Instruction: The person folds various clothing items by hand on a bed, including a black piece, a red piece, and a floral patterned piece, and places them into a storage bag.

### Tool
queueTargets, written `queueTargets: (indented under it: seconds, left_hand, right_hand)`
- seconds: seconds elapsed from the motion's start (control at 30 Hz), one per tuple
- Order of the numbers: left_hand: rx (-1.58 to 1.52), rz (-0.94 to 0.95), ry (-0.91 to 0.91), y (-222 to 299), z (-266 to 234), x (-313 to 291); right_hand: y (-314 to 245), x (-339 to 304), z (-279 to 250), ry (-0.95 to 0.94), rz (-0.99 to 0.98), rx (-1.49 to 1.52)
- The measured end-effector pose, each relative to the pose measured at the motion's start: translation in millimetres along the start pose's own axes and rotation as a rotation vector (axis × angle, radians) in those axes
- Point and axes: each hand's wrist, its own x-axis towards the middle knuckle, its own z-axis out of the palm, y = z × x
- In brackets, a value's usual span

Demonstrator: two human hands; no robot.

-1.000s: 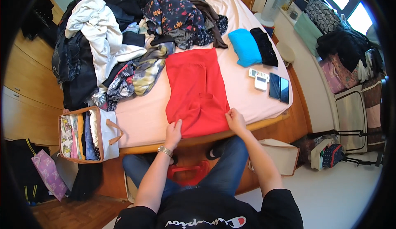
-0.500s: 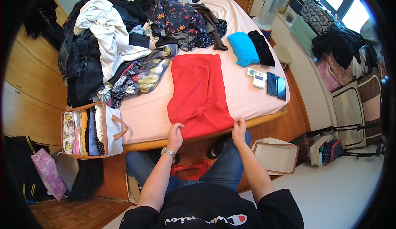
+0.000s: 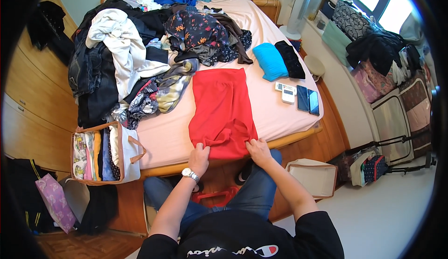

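Note:
A red garment lies spread on the pink bed sheet, its wide band toward the far end; its exact kind is unclear. Folds bunch up along its near part, close to the bed's front edge. My left hand pinches the near left corner, a metal watch on that wrist. At the near right corner, my right hand grips the cloth between thumb and fingers. Beyond the garment to the right are a folded bright blue cloth piece and a black one, side by side.
A large heap of clothes covers the bed's left side. At the near left stands a fabric box of upright folded clothes. Two small white devices and a dark phone lie at right. An open pale bin sits on the floor.
My right hand has moved left along the near edge with the cloth, and the garment's near part has drawn narrower and more bunched. The whole view has shifted slightly.

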Motion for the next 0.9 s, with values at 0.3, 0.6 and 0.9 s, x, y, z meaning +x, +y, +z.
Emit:
queueTargets:
  seconds: [0.3,0.6,0.9]
  left_hand:
    - [-0.452,0.122,0.002,-45,-31,18]
    - [-0.948,-0.316,0.087,-46,-2,31]
    - [-0.715,-0.356,0.51,-46,34,66]
  right_hand:
    - [18,25,-30,0.254,0.024,0.701]
    - [17,46,41,0.3,0.696,1.109]
    - [8,94,49,0.522,0.744,0.74]
